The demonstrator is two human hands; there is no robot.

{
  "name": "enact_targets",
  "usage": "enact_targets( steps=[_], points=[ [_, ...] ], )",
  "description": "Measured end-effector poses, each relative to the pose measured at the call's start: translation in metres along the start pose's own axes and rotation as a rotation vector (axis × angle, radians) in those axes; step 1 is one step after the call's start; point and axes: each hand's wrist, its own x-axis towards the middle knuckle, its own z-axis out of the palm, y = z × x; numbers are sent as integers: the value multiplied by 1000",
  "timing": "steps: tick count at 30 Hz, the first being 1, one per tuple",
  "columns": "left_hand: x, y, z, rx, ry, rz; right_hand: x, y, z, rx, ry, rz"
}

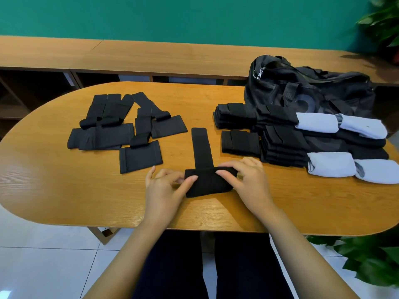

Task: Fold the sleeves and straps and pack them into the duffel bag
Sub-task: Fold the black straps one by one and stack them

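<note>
Dark-trousered legs (pixel 172 266) are showing below the near edge of the oval wooden table (pixel 64 190), with both bare forearms reaching over it. On the table, the left hand (pixel 164 186) is pinching the left end of a black fabric strap (pixel 208 182) between thumb and fingertips, while the right hand (pixel 248 180) is curling its fingers over the right end. The strap's near part is lying rolled into a thick bundle, and its narrow tail is stretching flat away from the person. Farther left, loose black straps and sleeves (pixel 121 126) are lying flat and overlapping. Farther right, folded black stacks (pixel 274 134) are sitting beside rolled white sleeves (pixel 336 126). Behind those, the black duffel bag (pixel 302 87) is slumping at the table's far right edge.
</note>
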Motion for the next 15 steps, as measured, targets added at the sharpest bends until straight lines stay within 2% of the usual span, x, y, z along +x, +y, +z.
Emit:
enact_targets(
  steps=[6,9,12,15],
  points=[
    [15,-3,4,109,-16,-117,16,3,15,-79,-16,60],
    [20,-4,5,194,-39,-141,18,6,21,-178,-44,20],
    [19,-9,4,260,-14,-91,14,12,21,-334,-42,-51],
    [18,-16,-1,240,-46,10,9,16,12,-372,-76,-86]
  ],
)
